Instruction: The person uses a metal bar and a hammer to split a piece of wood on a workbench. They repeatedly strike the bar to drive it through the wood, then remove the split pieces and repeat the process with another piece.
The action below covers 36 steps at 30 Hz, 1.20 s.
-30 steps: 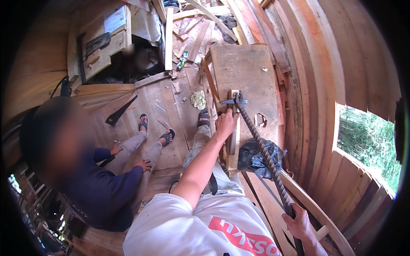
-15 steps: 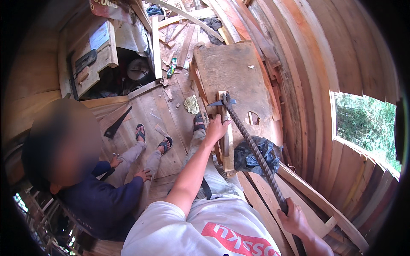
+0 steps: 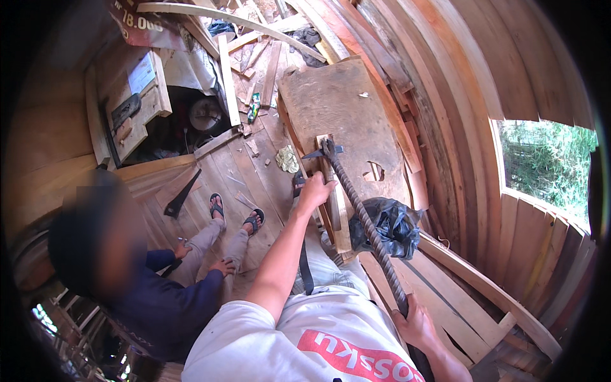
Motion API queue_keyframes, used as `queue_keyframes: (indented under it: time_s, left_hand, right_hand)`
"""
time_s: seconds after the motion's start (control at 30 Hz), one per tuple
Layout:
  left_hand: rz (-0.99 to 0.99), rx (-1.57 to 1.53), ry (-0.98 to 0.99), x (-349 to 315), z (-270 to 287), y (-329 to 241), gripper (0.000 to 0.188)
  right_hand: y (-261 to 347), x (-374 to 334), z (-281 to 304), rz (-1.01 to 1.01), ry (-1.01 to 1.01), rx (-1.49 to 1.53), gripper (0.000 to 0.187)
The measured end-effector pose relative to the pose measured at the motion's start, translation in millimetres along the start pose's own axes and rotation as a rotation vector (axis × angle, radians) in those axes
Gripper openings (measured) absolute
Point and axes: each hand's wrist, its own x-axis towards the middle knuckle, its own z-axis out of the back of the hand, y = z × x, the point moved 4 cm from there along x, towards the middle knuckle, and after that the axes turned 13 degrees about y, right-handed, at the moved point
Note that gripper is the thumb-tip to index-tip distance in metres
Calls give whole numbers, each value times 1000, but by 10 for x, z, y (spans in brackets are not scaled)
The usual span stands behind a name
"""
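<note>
The left hand (image 3: pixel 315 189) is curled around the near end of a narrow strip of wood (image 3: pixel 332 191) that lies along the left edge of the worn wooden table (image 3: pixel 347 108). The right hand (image 3: pixel 415 323) is closed around the lower end of a long ribbed steel bar (image 3: pixel 363 219), whose hooked tip rests on the strip's far end. A black plastic bag (image 3: pixel 389 226) sits just beside the bar, and another person (image 3: pixel 153 280) sits on the plank floor (image 3: pixel 245 175) to the left.

Your left hand (image 3: pixel 315 190) steadies the wooden strip (image 3: pixel 332 191) on the tabletop (image 3: pixel 347 108). Your right hand (image 3: pixel 417 326) grips the ribbed steel bar (image 3: pixel 366 223), its hooked head on the strip. Black bag (image 3: pixel 388 224) just beside it.
</note>
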Motion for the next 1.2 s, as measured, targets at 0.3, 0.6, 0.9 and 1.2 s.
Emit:
queue_keyframes:
  time_s: [0.3, 0.6, 0.9, 1.2]
  left_hand:
    - [-461, 106, -622, -9, 724, -762, 33]
    - [-542, 70, -420, 248, 643, -691, 18]
    - [-487, 64, -318, 254, 692, -713, 23]
    - [-499, 59, -309, 247, 679, -706, 20]
  right_hand:
    - [-201, 206, -228, 82, -69, -16, 36]
    - [-423, 389, -356, 92, -109, 25, 30]
    - [-618, 602, -512, 123, -144, 11, 25]
    - [-805, 838, -685, 69, -133, 57, 30]
